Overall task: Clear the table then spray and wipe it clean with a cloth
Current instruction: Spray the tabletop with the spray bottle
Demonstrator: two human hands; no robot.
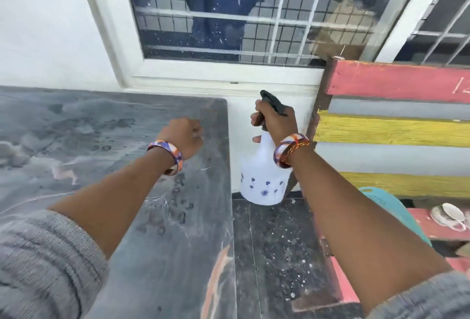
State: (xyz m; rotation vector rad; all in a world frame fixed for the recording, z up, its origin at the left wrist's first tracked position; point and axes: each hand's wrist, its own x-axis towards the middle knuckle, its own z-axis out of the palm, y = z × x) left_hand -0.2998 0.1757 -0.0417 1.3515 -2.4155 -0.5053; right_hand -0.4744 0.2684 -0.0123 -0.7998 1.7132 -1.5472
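Table (106, 140): dark top, wet blotches, nearest item. Left hand (184, 137): over its right edge, fingers curled, apparently holding nothing; no cloth visible. Spray bottle (264, 179): past that edge, above the floor, neck and trigger gripped in right hand (276, 120). Risk: spray misses the table if the nozzle aims wide.

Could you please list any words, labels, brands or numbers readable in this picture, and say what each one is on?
None can be read.
Spray bottle: only a blue flower pattern, no lettering.
Red plank: faint white scratch marks at its right end, not legible as text.
Table: wet marks only.
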